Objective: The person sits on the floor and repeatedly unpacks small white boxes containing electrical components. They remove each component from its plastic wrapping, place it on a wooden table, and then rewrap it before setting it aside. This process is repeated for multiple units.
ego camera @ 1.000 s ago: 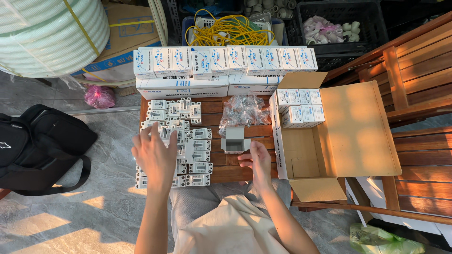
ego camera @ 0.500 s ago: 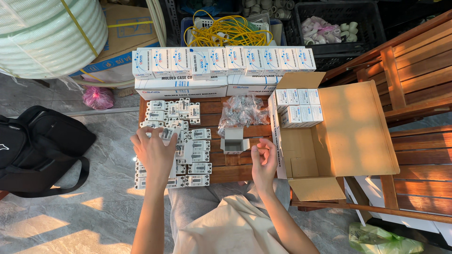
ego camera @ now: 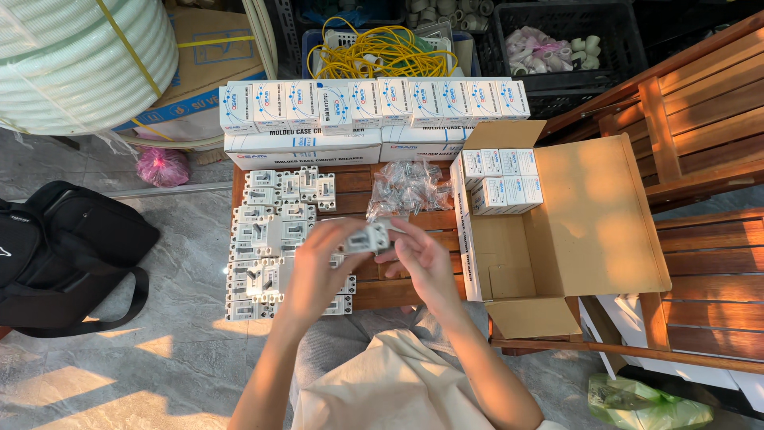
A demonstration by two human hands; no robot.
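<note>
My left hand (ego camera: 317, 269) and my right hand (ego camera: 426, 263) meet over the low wooden table (ego camera: 362, 209). Together they hold one white circuit breaker (ego camera: 368, 236) a little above the tabletop, the left gripping its left end and the right fingers on its right end. Just left of my hands, several more white breakers (ego camera: 267, 231) lie in rows on the table. A heap of small clear plastic bags (ego camera: 407, 185) lies beyond my hands. An open cardboard box (ego camera: 589, 223) stands to the right, with small white boxes (ego camera: 501, 179) stacked in its far corner.
A row of white product boxes (ego camera: 374, 103) lines the table's far edge. A black bag (ego camera: 64, 247) lies on the floor at left, near a pale green hose coil (ego camera: 79, 56). Wooden chairs (ego camera: 700, 159) stand at right. Yellow cable (ego camera: 382, 52) fills a crate behind.
My left hand has moved right, off the rows of breakers, to meet my right hand. The breaker that sat on the table in front of my right hand is now lifted between both hands.
</note>
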